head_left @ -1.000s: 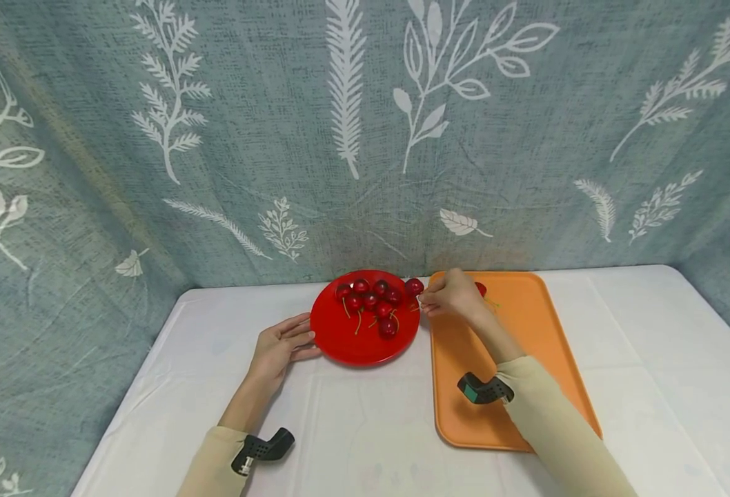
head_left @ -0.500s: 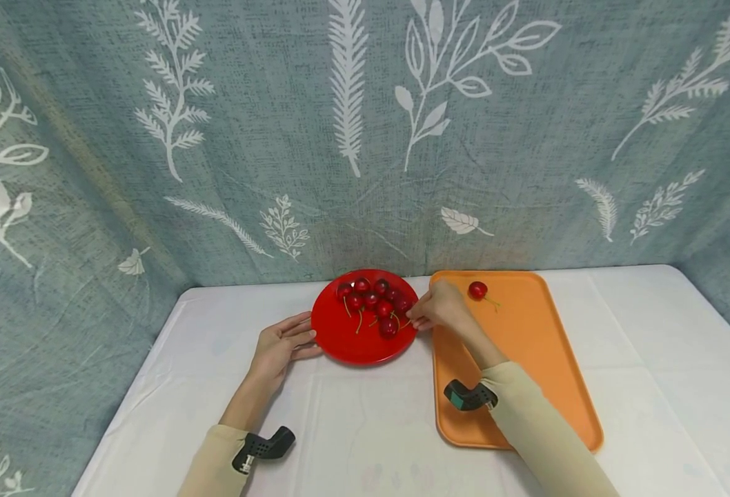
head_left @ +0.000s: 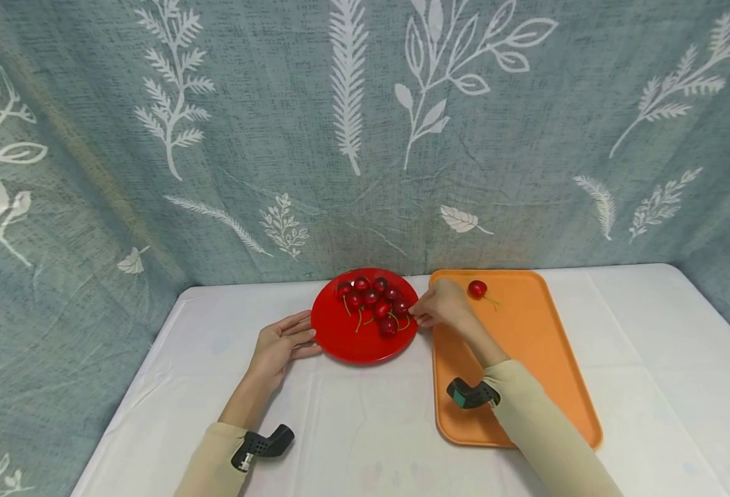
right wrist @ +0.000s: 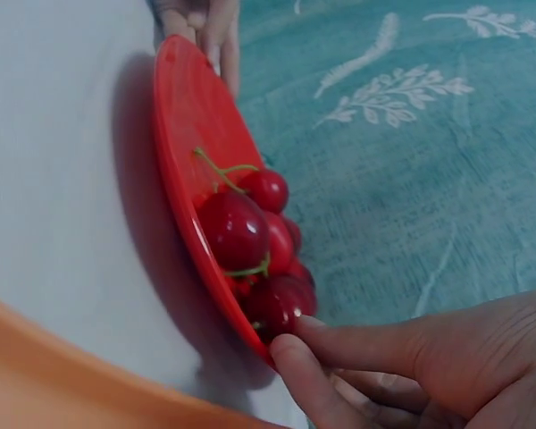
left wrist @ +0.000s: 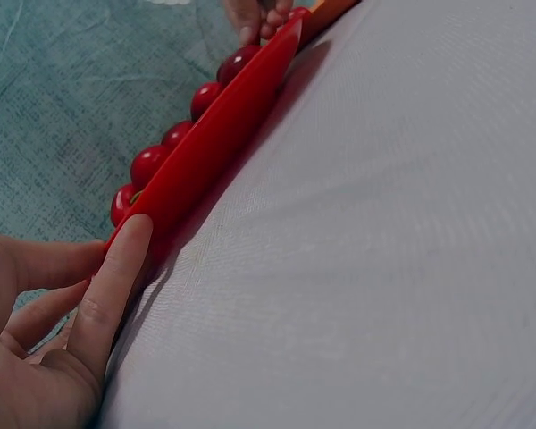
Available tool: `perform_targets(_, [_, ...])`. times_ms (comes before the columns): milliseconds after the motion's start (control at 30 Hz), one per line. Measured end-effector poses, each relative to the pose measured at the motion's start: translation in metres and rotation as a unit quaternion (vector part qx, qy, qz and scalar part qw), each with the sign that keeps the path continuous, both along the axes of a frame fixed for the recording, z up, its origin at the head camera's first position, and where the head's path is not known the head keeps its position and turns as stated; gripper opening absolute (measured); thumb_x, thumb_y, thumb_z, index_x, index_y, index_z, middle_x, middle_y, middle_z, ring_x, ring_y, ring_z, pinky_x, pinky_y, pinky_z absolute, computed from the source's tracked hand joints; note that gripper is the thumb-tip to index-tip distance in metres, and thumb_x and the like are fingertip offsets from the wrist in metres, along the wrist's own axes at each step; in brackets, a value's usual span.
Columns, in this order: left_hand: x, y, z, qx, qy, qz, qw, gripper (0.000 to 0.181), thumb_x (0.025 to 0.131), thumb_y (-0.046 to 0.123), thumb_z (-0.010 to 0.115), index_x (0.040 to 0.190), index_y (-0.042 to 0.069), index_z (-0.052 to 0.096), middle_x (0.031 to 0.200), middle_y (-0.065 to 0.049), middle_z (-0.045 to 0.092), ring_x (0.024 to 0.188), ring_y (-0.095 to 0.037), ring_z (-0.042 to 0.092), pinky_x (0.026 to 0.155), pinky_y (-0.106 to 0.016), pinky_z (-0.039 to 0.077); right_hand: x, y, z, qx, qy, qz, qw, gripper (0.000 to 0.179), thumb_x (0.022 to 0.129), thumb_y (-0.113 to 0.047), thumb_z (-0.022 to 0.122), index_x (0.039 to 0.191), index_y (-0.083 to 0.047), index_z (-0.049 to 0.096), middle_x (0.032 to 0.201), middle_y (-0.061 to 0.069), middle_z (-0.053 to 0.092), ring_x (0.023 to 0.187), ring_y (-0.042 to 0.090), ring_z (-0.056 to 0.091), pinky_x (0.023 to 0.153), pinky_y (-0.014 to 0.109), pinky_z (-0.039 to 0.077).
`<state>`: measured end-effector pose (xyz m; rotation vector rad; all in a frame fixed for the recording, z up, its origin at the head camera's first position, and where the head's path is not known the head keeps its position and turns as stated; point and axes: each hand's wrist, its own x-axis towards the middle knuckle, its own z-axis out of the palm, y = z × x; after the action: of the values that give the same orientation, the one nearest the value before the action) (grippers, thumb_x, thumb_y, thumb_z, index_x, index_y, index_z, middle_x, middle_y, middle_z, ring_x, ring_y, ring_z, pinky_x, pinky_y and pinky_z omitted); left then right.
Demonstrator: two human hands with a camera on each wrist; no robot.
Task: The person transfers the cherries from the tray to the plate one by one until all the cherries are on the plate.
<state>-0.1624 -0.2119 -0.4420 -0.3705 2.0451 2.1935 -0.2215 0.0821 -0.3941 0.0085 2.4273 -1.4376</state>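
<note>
A red plate [head_left: 346, 345] carries several dark red cherries [head_left: 370, 299], bunched toward its back and right, with thin green stems. My left hand [head_left: 278, 345] rests at the plate's left rim; its fingers lie fairly straight along the edge in the left wrist view. At the right rim, my right hand [head_left: 442, 305] has its thumb and forefinger close together, touching the nearest cherry [right wrist: 277, 304]. That cherry lies on the plate beside the fingertips, not between them. The right hand's other fingers are partly hidden underneath.
An orange tray [head_left: 526, 345] lies to the plate's right, under my right forearm. One cherry [head_left: 477, 289] with its stem is near the tray's back edge. A white cloth [head_left: 365, 428] covers the table, and a patterned blue-grey curtain [head_left: 377, 221] hangs behind.
My right hand has moved left and slightly down from the tray's edge, bringing a cherry by its stem onto the plate's right side. Over the last half second it barely moves. The left hand stays put.
</note>
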Motion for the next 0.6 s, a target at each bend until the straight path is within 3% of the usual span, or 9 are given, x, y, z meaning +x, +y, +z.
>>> perform_targets(333, [0.000, 0.000, 0.002, 0.003, -0.003, 0.001, 1.0000, 0.048, 0.095, -0.006, 0.055, 0.142, -0.006, 0.045, 0.136, -0.026, 0.053, 0.083, -0.014, 0.071, 0.075, -0.032, 0.061, -0.010, 0.030, 0.018, -0.013, 0.041, 0.011, 0.9990, 0.015, 0.088, 0.002, 0.066, 0.092, 0.015, 0.072, 0.084, 0.022, 0.073, 0.059, 0.016, 0.069, 0.061, 0.030, 0.062])
perform_targets(433, [0.001, 0.001, 0.002, 0.003, -0.004, 0.002, 1.0000, 0.048, 0.095, -0.006, 0.054, 0.142, -0.006, 0.044, 0.135, -0.026, 0.054, 0.083, -0.013, 0.071, 0.076, -0.032, 0.061, -0.013, 0.039, 0.024, -0.024, 0.059, 0.015, 0.9979, 0.017, 0.088, 0.002, 0.067, 0.095, 0.017, 0.070, 0.082, 0.023, 0.072, 0.063, 0.022, 0.071, 0.065, 0.035, 0.063])
perform_targets(500, [0.001, 0.001, 0.003, 0.002, -0.006, 0.003, 1.0000, 0.048, 0.095, -0.006, 0.054, 0.142, -0.006, 0.044, 0.135, -0.026, 0.054, 0.083, -0.013, 0.071, 0.076, -0.031, 0.060, -0.016, 0.045, 0.027, -0.018, 0.081, 0.018, 0.9964, 0.019, 0.089, -0.001, 0.068, 0.097, 0.016, 0.071, 0.081, 0.022, 0.072, 0.068, 0.028, 0.072, 0.056, 0.030, 0.061])
perform_targets(600, [0.002, 0.002, 0.004, 0.001, -0.006, 0.005, 1.0000, 0.048, 0.095, -0.006, 0.055, 0.142, -0.006, 0.045, 0.134, -0.026, 0.054, 0.083, -0.013, 0.071, 0.075, -0.031, 0.060, -0.018, 0.056, 0.033, -0.003, 0.113, 0.017, 0.9934, 0.022, 0.091, -0.005, 0.068, 0.102, 0.014, 0.071, 0.086, 0.024, 0.072, 0.077, 0.035, 0.072, 0.058, 0.034, 0.062])
